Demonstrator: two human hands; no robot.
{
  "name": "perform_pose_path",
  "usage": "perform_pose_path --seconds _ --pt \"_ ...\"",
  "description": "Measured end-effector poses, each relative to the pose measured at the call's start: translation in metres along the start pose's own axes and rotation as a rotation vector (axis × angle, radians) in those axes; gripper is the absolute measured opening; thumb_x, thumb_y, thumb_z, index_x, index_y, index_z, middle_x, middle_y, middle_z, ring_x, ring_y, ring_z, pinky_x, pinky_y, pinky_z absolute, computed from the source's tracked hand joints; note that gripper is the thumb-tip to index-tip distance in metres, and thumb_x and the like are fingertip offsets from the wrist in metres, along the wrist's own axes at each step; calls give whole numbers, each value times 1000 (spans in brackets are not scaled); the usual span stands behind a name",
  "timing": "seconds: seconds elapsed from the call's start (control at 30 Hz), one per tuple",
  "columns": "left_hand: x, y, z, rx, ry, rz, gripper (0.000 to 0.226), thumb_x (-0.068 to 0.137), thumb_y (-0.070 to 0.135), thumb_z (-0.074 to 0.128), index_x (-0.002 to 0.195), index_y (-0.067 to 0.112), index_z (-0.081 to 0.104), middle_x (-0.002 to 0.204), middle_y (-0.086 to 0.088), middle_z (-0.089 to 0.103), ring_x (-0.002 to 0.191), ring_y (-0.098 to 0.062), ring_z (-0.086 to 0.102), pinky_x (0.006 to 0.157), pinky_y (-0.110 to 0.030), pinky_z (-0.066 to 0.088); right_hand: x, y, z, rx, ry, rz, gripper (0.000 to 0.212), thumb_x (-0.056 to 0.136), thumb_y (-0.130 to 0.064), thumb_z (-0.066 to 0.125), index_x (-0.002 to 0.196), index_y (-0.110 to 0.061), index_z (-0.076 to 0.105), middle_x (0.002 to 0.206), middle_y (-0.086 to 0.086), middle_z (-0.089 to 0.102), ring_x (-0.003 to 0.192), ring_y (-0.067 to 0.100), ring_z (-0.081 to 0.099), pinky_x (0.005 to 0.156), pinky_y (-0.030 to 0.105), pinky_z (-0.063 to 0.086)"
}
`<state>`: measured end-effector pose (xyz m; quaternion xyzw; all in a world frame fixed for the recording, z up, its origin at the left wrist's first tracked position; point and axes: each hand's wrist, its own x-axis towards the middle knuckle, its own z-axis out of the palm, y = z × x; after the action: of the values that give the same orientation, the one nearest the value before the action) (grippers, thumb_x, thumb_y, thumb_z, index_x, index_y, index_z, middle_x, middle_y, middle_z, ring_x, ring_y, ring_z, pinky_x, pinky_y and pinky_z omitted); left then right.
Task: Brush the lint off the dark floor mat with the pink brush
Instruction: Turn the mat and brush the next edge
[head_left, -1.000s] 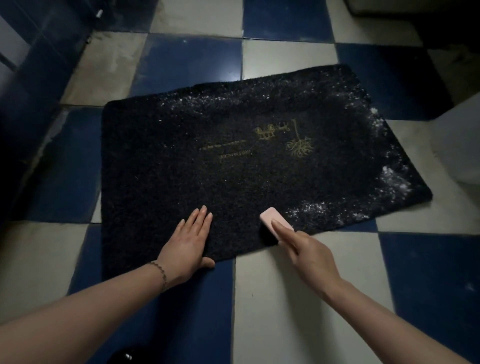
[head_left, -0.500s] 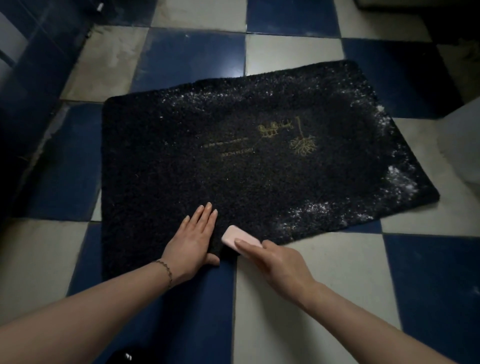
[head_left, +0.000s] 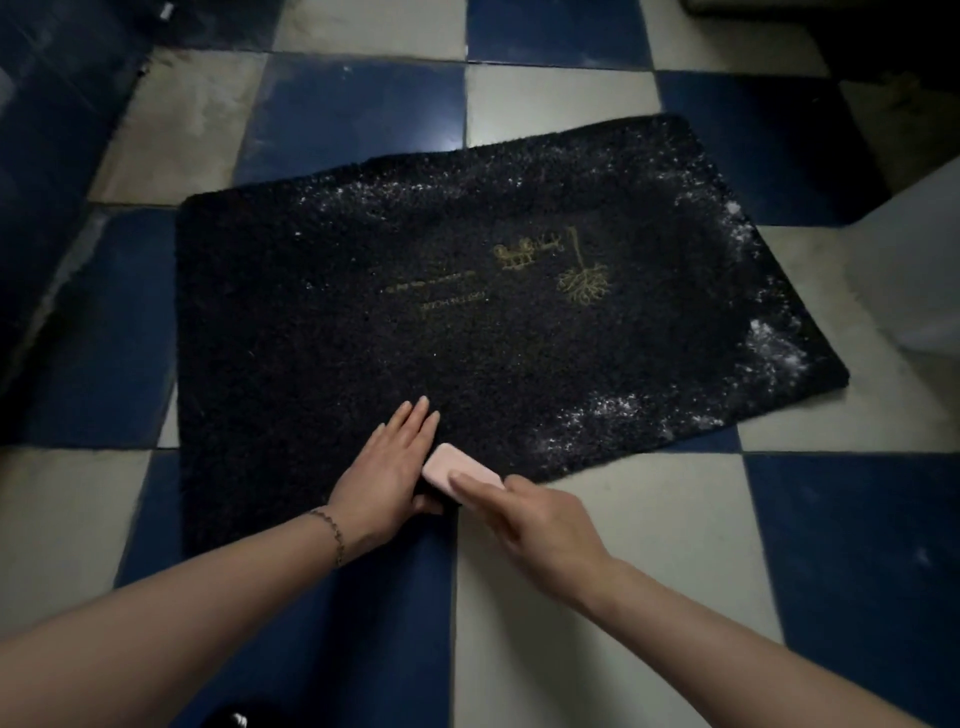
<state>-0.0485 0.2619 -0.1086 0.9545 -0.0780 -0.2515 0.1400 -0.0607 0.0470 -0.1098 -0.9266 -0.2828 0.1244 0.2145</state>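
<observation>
Checkered tiles (head_left: 597, 571), mat (head_left: 363, 322), pink brush (head_left: 457, 470) angled far-left

Your right hand (head_left: 540, 519) holds the brush (head_left: 460, 473) at the mat's (head_left: 322, 332) near edge; take this grip as reference. Your left hand (head_left: 387, 470) lies flat on the mat, touching the brush on its left. Lint (head_left: 613, 410) sits right of the grip and beyond. Printed motif (head_left: 582, 280) lies farther beyond, slightly right. The floor (head_left: 597, 597) is under your wrist, nearer to you.

Dim blue-and-white checkered tile floor (head_left: 597, 597)
</observation>
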Motion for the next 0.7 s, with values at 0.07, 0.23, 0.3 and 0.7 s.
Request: perform_pose_path --seconds 0.07,0.23,0.3,0.7 --pt "4 0 0 59 -8 1 107 86 47 66 153 16 -11 155 3 -26 146 -15 -20 121 -34 -2 10 3 0 -40 -7 -34 55 86 -28 59 131 -53 40 70 -4 45 51 21 53 44 27 28" --pt "5 0 1 145 -32 -20 107 87 54 59 152 15 -16 147 3 -35 144 -15 -24 121 -33 -5 4 38 -17 -46 -63 -45 64 81 -22 49 134 -56 34 76 -5 45 56 20 53 47 28 33" --pt "5 -1 1 165 -40 -25 107 87 56 57 151 15 -18 146 2 -37 143 -14 -26 120 -33 -6 -7 56 -19 -10 -10 28 60 82 -29 41 135 -56 31 76 -5 49 57 21 56 47 30 39" --pt "5 4 1 148 -14 -46 111 84 56 62 151 16 -17 149 4 -34 144 -12 -24 121 -32 -3 -1 27 -13 140 47 78 49 85 -39 35 133 -51 39 86 -3 57 72 24 60 59 33 45"
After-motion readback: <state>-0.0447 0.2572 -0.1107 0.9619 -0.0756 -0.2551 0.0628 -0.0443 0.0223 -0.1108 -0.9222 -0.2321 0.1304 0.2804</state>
